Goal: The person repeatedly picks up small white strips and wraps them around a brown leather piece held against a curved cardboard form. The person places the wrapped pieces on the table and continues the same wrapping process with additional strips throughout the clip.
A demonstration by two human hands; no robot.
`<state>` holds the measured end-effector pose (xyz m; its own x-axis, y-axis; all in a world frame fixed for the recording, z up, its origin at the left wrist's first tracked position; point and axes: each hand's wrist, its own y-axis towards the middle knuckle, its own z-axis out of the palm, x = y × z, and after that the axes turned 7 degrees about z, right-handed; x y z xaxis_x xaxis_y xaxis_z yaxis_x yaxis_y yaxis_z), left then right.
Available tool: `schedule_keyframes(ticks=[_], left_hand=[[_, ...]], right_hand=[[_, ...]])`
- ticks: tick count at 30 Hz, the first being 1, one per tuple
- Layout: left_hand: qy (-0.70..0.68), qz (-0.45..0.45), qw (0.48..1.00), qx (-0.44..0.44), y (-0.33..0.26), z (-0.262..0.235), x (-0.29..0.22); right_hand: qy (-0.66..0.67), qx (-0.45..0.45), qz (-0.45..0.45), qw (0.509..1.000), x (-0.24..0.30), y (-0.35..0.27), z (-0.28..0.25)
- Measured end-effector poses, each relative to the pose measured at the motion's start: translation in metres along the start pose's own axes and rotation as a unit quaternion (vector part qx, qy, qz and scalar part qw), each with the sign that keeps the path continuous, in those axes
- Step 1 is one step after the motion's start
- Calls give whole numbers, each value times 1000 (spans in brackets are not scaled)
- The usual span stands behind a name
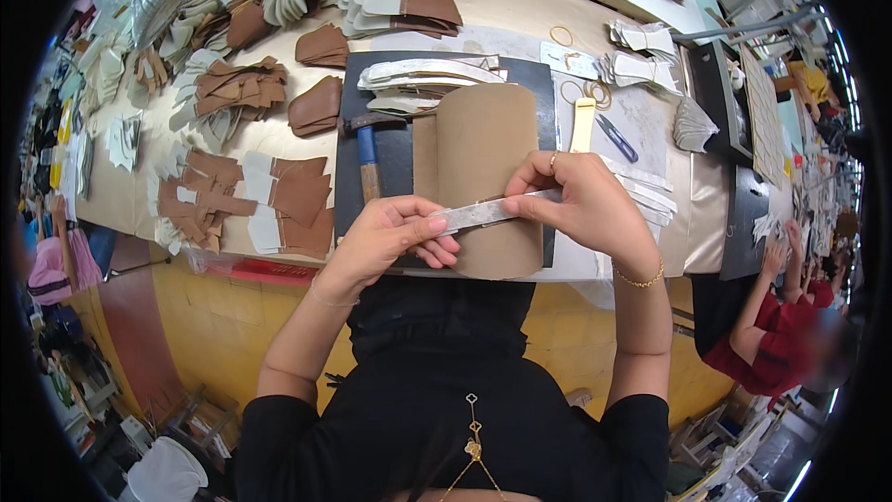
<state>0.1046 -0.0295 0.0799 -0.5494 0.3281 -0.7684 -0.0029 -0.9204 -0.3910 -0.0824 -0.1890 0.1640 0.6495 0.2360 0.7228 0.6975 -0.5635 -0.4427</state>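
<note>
Between my two hands a narrow whitish strip point(481, 215) is held out over a brown, rounded form point(488, 149). The thumb and fingers of my left hand point(395, 234) close on the strip's left end. My right hand point(567, 195) pinches it near the right end, and a thin brown edge shows behind it. Under the form lies a dark board point(395, 172). A hammer point(368, 149) with a blue and wooden handle rests on that board, close to my left hand. Behind the form is a pile of pale strips point(418, 74).
Brown and white leather pieces point(297, 186) lie in stacks across the left of the table. To the right are a yellow tool point(583, 124), a blue snipper point(617, 138), rubber bands point(596, 93) and bundled white pieces point(641, 70). A person in red point(771, 339) works at the right.
</note>
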Motion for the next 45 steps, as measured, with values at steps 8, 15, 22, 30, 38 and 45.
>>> schedule_keyframes(ticks=[8,15,22,30,38,45], left_hand=[[2,8,1000,0,3,-1,5],[38,-17,999,-10,11,1,6],[126,8,991,-32,12,1,12],[90,40,995,-8,21,-12,21],[46,52,997,38,22,-23,26],[54,41,998,12,20,-15,23]], right_hand=[[11,-11,-44,999,-4,3,2],[40,-12,-32,999,-7,2,4],[-36,-94,-111,989,-25,-1,13],[9,-139,-116,983,-37,0,16],[106,-107,-146,978,-57,19,18],[96,-106,-125,982,-59,20,20]])
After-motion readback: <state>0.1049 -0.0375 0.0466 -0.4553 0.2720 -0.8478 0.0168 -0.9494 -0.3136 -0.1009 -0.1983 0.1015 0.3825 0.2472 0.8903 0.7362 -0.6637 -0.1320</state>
